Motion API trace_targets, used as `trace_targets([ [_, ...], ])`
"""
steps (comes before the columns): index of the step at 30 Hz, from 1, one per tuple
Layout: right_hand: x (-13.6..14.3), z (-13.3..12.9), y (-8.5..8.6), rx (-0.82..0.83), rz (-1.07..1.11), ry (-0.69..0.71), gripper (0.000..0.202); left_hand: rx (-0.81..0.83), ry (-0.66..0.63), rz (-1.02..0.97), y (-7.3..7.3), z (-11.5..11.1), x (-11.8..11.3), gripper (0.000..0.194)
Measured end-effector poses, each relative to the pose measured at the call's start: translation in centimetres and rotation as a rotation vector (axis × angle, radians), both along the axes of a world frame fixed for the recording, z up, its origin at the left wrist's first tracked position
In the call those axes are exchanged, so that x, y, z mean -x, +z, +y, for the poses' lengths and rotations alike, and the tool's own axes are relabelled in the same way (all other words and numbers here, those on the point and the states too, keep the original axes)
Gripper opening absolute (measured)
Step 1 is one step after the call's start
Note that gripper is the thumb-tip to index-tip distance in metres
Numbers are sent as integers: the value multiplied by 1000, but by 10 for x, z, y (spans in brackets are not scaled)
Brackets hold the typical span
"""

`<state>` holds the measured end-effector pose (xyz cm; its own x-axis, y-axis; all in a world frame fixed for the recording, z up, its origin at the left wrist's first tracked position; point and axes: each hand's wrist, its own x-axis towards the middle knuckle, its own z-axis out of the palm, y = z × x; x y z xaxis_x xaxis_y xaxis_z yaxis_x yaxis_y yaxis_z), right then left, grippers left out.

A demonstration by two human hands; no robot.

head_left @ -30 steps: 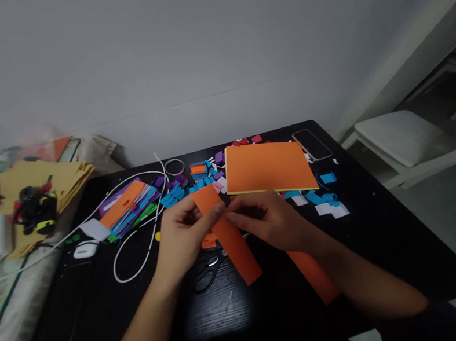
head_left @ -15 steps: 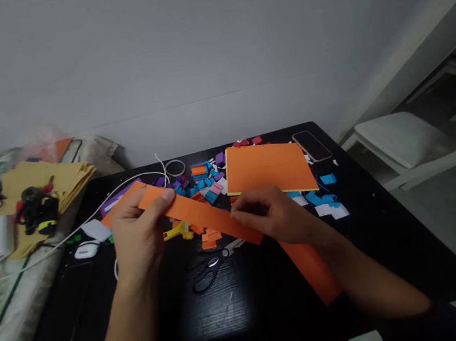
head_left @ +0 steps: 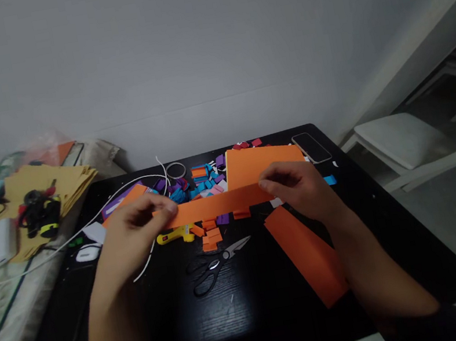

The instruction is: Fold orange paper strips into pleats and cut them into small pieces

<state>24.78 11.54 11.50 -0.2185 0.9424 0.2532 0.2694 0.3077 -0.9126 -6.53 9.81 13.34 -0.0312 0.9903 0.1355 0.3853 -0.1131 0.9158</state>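
An orange paper strip (head_left: 218,204) stretches nearly level between my two hands, above the black table. My left hand (head_left: 140,224) pinches its left end between thumb and fingers. At the right end, my right hand (head_left: 295,185) grips it the same way. Below the strip lie black-handled scissors (head_left: 217,261), blades slightly apart and pointing right. A wider orange paper piece (head_left: 307,256) rests on the table under my right forearm. Behind the strip is a stack of orange sheets (head_left: 264,161), partly covered by my right hand.
Small cut paper pieces (head_left: 211,238) and a yellow cutter (head_left: 175,235) lie near the strip. A phone (head_left: 311,147) rests at the back right. A white cable (head_left: 124,181) crosses the left side. Brown envelopes (head_left: 64,179) are at far left; a white stool (head_left: 389,136) stands right.
The strip has swung from slanting down rightward to nearly level. My right hand has risen and moved right; my left hand is slightly lower. The scissors' blades are now uncovered.
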Motion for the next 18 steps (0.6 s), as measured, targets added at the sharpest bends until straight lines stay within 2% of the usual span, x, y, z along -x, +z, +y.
trace_targets([
  [3, 5, -5, 1, 32, -143, 160, 13, 17, -268, 356, -2, -3, -4, 20],
  [6, 15, -11, -1, 37, -214, 300, 14, 15, -456, 410, -7, -7, -25, 23],
  [8, 21, -13, -3, 38, -229, 340, 14, 28, -532, 394, -11, -11, -40, 21],
  [12, 28, -14, -6, 37, -240, 335, 12, 25, -553, 398, -17, -15, -53, 24],
  [16, 20, -10, -6, 1, -238, 319, 14, -4, -581, 417, -14, -14, -46, 23],
  [18, 13, -7, -3, -27, -215, 263, 13, -5, -569, 417, -12, -13, -41, 24],
])
